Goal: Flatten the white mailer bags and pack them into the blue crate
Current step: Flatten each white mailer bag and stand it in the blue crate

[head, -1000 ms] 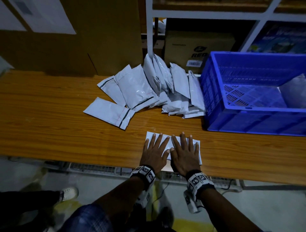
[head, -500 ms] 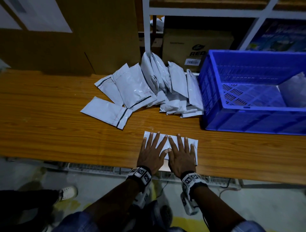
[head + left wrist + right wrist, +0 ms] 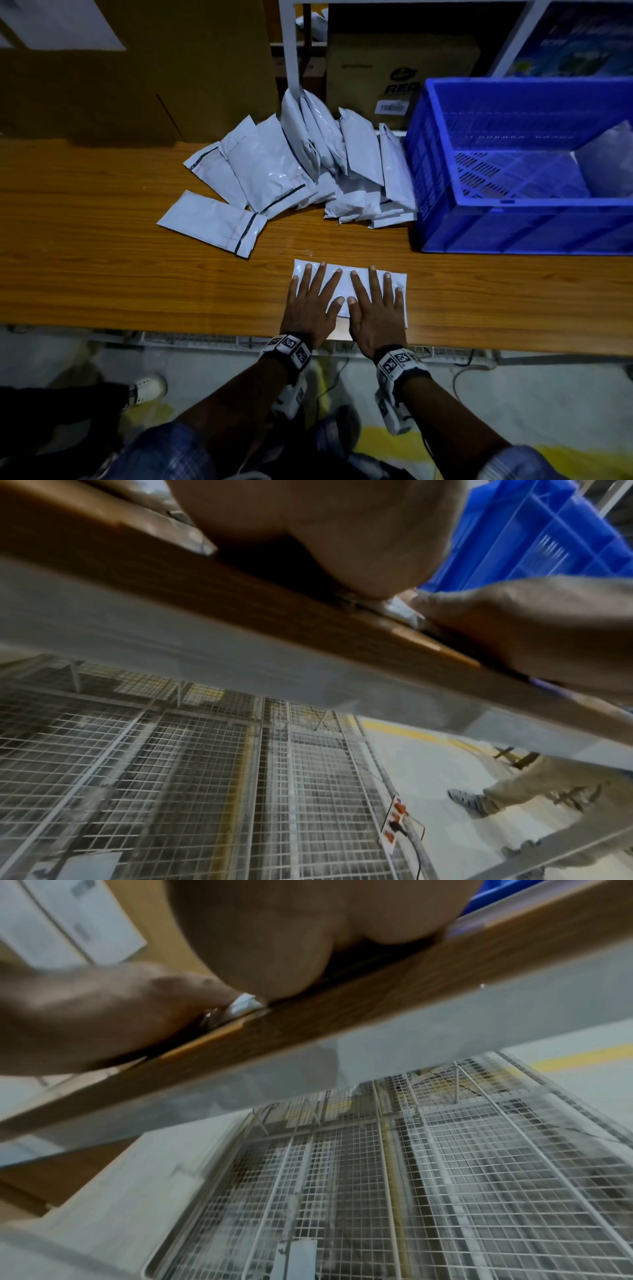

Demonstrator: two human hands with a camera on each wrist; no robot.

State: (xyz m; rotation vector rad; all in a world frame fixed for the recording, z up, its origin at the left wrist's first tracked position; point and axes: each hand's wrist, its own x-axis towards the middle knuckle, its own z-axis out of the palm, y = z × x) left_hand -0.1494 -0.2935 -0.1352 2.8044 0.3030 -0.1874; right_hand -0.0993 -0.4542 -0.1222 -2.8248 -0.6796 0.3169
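Observation:
A white mailer bag [image 3: 344,278] lies flat at the front edge of the wooden table [image 3: 102,274]. My left hand [image 3: 313,301] and right hand [image 3: 375,305] press on it side by side, palms down, fingers straight and spread. In both wrist views only a corner of that bag [image 3: 399,610] [image 3: 245,1004] shows between the palms. A pile of white mailer bags [image 3: 308,164] lies behind, some leaning upright. The blue crate [image 3: 513,233] stands at the right with a white bag [image 3: 606,161] inside it.
A cardboard box [image 3: 394,75] sits on a white shelf frame [image 3: 291,51] behind the pile. One flat mailer [image 3: 214,222] lies alone to the left. A wire mesh rack [image 3: 171,777] is under the table. Another person's shoe [image 3: 147,389] is on the floor at left.
Both hands stay flat on the mailer, their fingers a little more spread. The head view has shifted slightly; the pile and crate have not moved.

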